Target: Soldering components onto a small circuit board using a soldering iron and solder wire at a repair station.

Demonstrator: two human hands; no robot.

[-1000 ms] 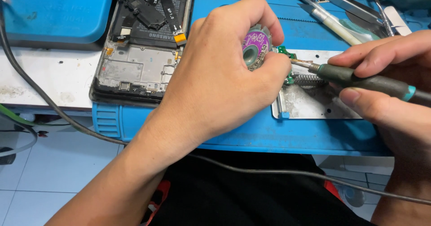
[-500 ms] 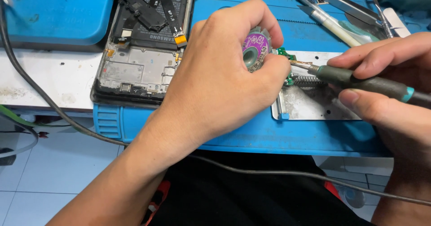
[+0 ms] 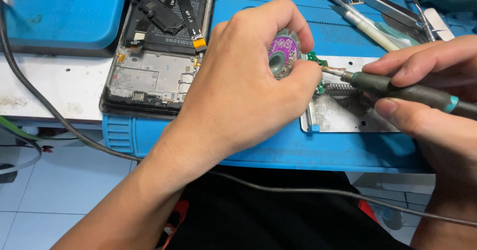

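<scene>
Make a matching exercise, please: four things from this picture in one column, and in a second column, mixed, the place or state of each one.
Things:
1. small spool with a purple label
2. soldering iron
3. opened phone
4. small green circuit board

Places or states:
A. lies with its back cover off, to the left of the hands
B. pinched in the fingers of the left hand
C. clamped on the metal holder plate, at the iron's tip
D. held like a pen in the right hand

Pairs: 1-B, 2-D, 3-A, 4-C
</scene>
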